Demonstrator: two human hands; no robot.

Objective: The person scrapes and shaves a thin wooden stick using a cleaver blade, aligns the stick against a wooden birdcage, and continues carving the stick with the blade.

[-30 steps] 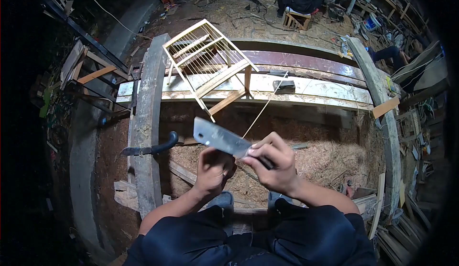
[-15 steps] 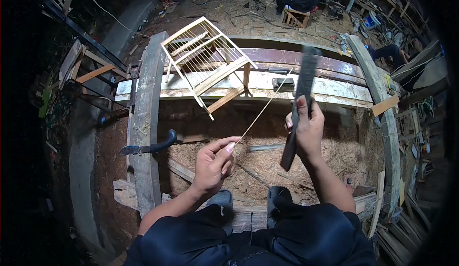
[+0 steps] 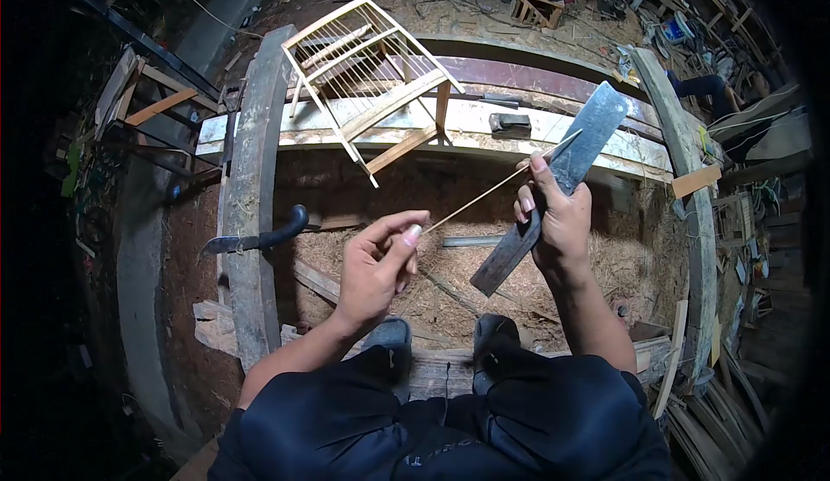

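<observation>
My left hand (image 3: 372, 269) pinches the lower end of a thin wooden stick (image 3: 478, 198) between thumb and forefinger. The stick slants up to the right, and its far end lies across the broad blade of a cleaver-like knife (image 3: 596, 131). My right hand (image 3: 564, 229) is closed round this knife, blade up and dark handle pointing down to the left. Its thumb presses near the stick, against the blade. Beyond my hands, a light wooden frame with thin parallel rods (image 3: 398, 98) rests tilted on the bench plank (image 3: 605, 154).
A small dark block-like tool (image 3: 510, 126) sits on the plank. On the left beam (image 3: 251, 170) lies a knife with a curved black handle (image 3: 281, 228). Another beam (image 3: 687, 144) runs along the right. Shavings (image 3: 605, 265) cover the ground; people sit farther back.
The knife has tilted to the right and turned its broad face toward me. The stick now slants lower, its far end against the blade. The view has shifted slightly.
</observation>
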